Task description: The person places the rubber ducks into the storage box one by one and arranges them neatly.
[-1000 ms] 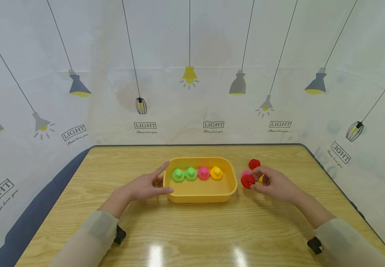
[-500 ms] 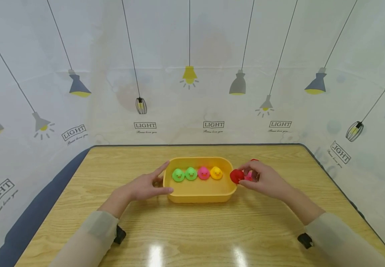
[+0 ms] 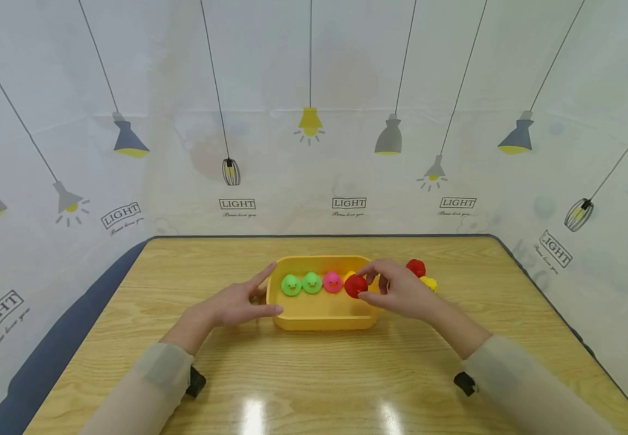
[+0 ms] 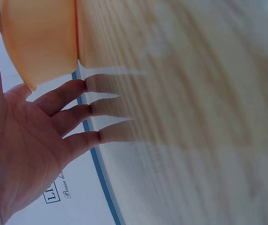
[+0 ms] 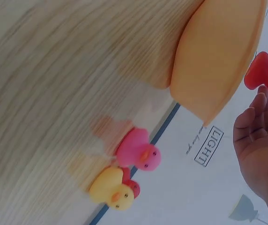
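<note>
My right hand (image 3: 401, 291) pinches a red rubber duck (image 3: 355, 287) between thumb and fingertips, above the right part of a yellow tray (image 3: 321, 324). In the right wrist view the held duck (image 5: 260, 71) appears above the tray's rim. Inside stand two green ducks (image 3: 301, 284), a pink duck (image 3: 332, 281) and a yellow duck (image 3: 348, 276), mostly covered by the red one. My left hand (image 3: 234, 303) rests against the tray's left end, thumb and index finger touching the rim, its fingers extended.
Right of the tray, a red duck (image 3: 416, 267) and a yellow duck (image 3: 430, 283) sit on the wooden table (image 3: 314, 374). A pink duck (image 5: 138, 149) beside them shows in the right wrist view but is hidden in the head view. A printed curtain (image 3: 270, 151) surrounds the table.
My right hand has carried the red duck leftward from the group at the right, across the tray's rim and over its right part. The left hand and tray stay in place.
</note>
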Demonstrator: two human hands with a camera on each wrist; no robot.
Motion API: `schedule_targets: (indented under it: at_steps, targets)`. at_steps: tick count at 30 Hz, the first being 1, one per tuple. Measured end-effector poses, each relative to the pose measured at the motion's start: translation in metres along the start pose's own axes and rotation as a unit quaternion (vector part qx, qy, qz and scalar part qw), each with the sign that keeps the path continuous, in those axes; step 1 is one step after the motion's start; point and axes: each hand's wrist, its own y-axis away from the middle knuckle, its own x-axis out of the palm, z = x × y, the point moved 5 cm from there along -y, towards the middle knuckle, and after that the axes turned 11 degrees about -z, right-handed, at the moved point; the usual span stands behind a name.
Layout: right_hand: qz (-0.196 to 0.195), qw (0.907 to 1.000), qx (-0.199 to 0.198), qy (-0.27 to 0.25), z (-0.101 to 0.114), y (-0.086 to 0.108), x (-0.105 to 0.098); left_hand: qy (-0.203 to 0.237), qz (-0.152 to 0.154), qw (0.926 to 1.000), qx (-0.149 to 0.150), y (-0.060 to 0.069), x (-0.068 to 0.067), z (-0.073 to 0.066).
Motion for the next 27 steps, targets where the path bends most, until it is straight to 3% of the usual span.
schedule_targets:
  at_steps: [7, 14, 20, 27]
  targets:
    - [0.009, 0.9999, -0.003, 0.011, 0.013, -0.012, 0.020, 0.000, 0.000, 1.0000, 0.005, 0.000, 0.000, 0.000]
    - [0.019, 0.9994, 0.003, -0.028, 0.023, -0.023, 0.044, -0.003, 0.001, 1.0000, 0.006, -0.001, 0.000, -0.001]
    - [0.016, 0.9997, -0.014, -0.011, 0.032, -0.031, 0.065, -0.001, 0.000, 1.0000, 0.004, -0.001, 0.000, -0.001]
    - [0.030, 0.9992, 0.007, -0.026, 0.043, -0.037, 0.085, 0.000, -0.001, 1.0000, 0.007, -0.001, 0.000, 0.000]
